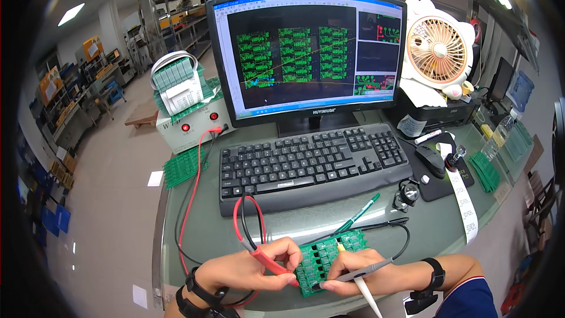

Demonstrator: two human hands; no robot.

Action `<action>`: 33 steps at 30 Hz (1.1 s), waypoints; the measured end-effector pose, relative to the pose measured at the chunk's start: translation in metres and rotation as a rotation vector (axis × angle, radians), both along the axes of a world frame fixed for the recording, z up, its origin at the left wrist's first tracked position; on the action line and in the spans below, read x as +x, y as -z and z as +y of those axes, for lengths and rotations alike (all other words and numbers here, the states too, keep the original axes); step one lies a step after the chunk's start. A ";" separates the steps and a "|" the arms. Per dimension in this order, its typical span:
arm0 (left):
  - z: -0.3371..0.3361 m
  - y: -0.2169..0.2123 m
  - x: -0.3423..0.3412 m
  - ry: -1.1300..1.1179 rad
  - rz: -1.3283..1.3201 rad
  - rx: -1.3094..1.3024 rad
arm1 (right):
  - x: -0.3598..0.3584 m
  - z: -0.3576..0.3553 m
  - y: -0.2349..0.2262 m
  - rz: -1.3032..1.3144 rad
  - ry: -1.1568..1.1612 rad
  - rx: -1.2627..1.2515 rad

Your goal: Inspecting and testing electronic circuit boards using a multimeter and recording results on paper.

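A green circuit board panel (322, 254) lies on the glass-topped table in front of the keyboard. My left hand (250, 268) grips a red test probe (269, 261) at the board's left edge, its fingers closed around it. Over the board's lower right, my right hand (368, 265) pinches a grey test probe (371, 268) with a black cable. A white pen-like stick (367, 295) also runs through that hand, and its yellow end rises above the fingers. Both probe tips are partly hidden, so I cannot tell whether they touch the board. Black straps circle both wrists.
Behind the board stand a black keyboard (315, 165) and a monitor (309, 53) showing a green board layout. A green marker (357, 214) lies nearby. To the left is a test box (197, 122) with red leads; to the right, a mouse (430, 161), paper strip (462, 206) and fan (439, 47).
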State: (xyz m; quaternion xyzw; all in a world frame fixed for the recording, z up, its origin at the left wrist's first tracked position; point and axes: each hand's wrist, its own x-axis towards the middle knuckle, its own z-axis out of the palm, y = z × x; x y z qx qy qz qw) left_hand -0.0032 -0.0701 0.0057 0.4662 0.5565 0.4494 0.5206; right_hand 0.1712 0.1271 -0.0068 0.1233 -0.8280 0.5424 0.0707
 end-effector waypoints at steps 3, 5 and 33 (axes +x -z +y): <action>0.002 0.002 -0.004 0.000 0.014 0.032 | -0.003 0.000 0.001 0.061 0.026 -0.027; 0.005 0.001 -0.002 -0.025 -0.037 0.066 | -0.004 0.002 -0.001 0.077 0.024 0.009; 0.005 0.009 -0.004 -0.030 -0.047 0.067 | -0.004 0.002 0.011 0.081 0.056 -0.038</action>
